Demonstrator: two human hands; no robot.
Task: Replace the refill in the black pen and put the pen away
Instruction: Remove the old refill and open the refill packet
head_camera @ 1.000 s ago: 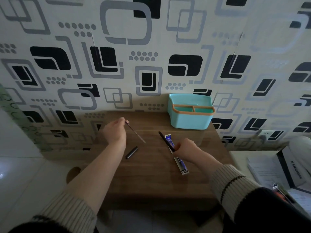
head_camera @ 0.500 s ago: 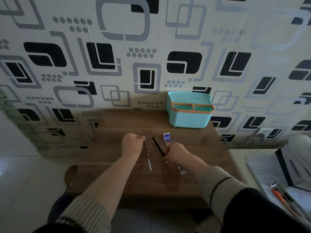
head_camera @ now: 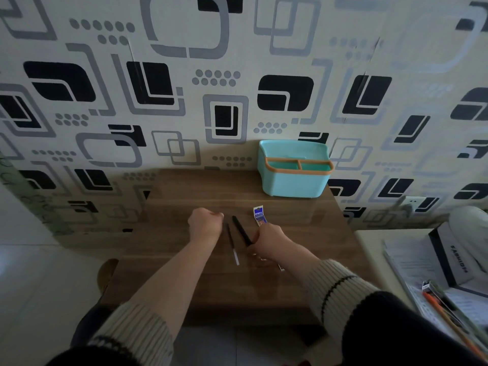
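Centre frame, wooden table [head_camera: 184, 273]: right hand [head_camera: 269, 240] closed round black pen barrel [head_camera: 241, 231], tip pointing up-left. Left hand [head_camera: 204, 224] fisted just left of refill [head_camera: 232, 244] lying on table; whether it grips anything, cannot tell. Refill packet [head_camera: 259, 214] partly under right hand. Teal organizer [head_camera: 294, 180] upper right, against wall.

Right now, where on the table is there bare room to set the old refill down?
Bare wood lies left of the left hand, and along the table's near edge. It is crowded between the hands, around refill, pen barrel and refill packet.
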